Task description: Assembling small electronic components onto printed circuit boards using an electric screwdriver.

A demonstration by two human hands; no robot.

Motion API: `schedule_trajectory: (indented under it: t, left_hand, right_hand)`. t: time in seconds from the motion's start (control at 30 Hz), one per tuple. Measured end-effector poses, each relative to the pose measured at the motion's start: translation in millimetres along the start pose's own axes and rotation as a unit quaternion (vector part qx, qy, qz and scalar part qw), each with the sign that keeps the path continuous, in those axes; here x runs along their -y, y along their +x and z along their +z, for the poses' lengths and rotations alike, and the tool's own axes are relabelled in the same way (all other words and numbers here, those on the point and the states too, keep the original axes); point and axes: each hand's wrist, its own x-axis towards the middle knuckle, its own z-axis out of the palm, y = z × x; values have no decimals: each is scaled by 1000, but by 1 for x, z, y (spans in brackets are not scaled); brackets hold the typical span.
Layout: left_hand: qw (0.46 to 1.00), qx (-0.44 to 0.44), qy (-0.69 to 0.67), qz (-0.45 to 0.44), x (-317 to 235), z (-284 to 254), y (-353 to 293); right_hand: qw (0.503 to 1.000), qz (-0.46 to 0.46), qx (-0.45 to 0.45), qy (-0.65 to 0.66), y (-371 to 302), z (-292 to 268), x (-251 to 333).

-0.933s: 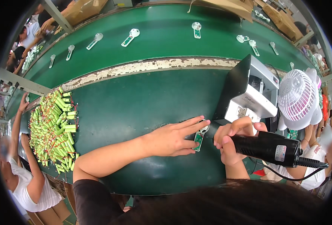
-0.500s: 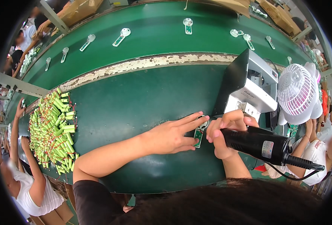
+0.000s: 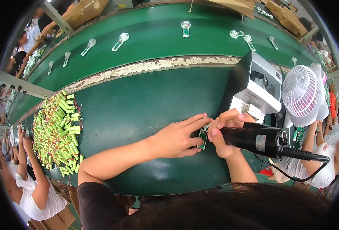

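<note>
My left hand (image 3: 175, 138) lies low over the table with its fingers stretched out. Its fingertips hold a small white casing with a green circuit board (image 3: 202, 140) against the surface. Wrapped round a black electric screwdriver (image 3: 248, 139) is my right hand (image 3: 226, 134), just right of the casing. The tool lies almost level, its cord end toward the right. My right fingers hide the tip, so I cannot tell whether it touches a screw.
A heap of green battery cells with wires (image 3: 58, 134) covers the table's left end. Right of my hands stand a black and silver machine (image 3: 253, 86) and a white fan (image 3: 303, 96). Beyond a chipped ledge (image 3: 146, 66), a green belt (image 3: 154, 34) carries similar casings. Co-workers sit on both sides.
My right hand and the screwdriver have shifted slightly left, closer to the casing. My left hand stays nearly in place. Several casings on the belt appear a little further left.
</note>
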Motion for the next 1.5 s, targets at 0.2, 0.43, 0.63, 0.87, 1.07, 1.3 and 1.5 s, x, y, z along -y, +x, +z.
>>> schedule_trajectory:
  t: [0.2, 0.43, 0.63, 0.87, 1.07, 1.3, 1.5]
  left_hand:
    - [992, -11, 81, -91, 8, -28, 10]
    - [932, -195, 255, -165, 133, -81, 45]
    - [924, -196, 276, -181, 192, -75, 80]
    - [921, -193, 249, -228, 209, -77, 87]
    - [958, -163, 202, -124, 144, -61, 73]
    - [993, -32, 109, 13, -5, 0, 0]
    - [990, -99, 101, -1, -7, 2, 6]
  right_hand:
    - [1000, 17, -23, 10, 4, -1, 8]
    - [997, 69, -23, -22, -7, 8, -4]
    - [998, 57, -6, -28, -7, 8, -2]
    - [998, 64, 15, -15, -3, 5, -4]
    - [997, 22, -71, 16, 1, -10, 8]
    - [955, -158, -235, -87, 45, -43, 67]
    - [960, -51, -241, -129, 50, -41, 54]
